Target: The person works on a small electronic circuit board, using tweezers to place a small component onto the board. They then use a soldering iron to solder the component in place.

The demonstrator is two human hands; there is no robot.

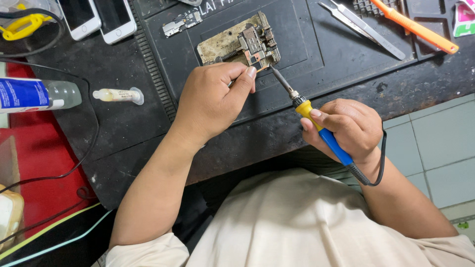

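Observation:
A bare phone circuit board [236, 43] with a tarnished metal shield lies on a dark work mat [302, 44]. My left hand [213, 99] is closed just below the board, pinching a thin tool whose tip reaches the board's lower edge; most of the tool is hidden in my fingers. My right hand [346, 127] grips a soldering iron [316, 121] with a yellow and blue handle. Its metal tip points up-left and ends at the board's lower right corner. The iron's black cord loops behind my right wrist.
Two white phones [96, 17] lie at the top left. A small syringe [118, 95] and a clear bottle with a blue label [34, 95] rest at the left. Tweezers [366, 27] and an orange-handled tool [415, 27] lie at the top right. A small board piece [182, 22] sits above.

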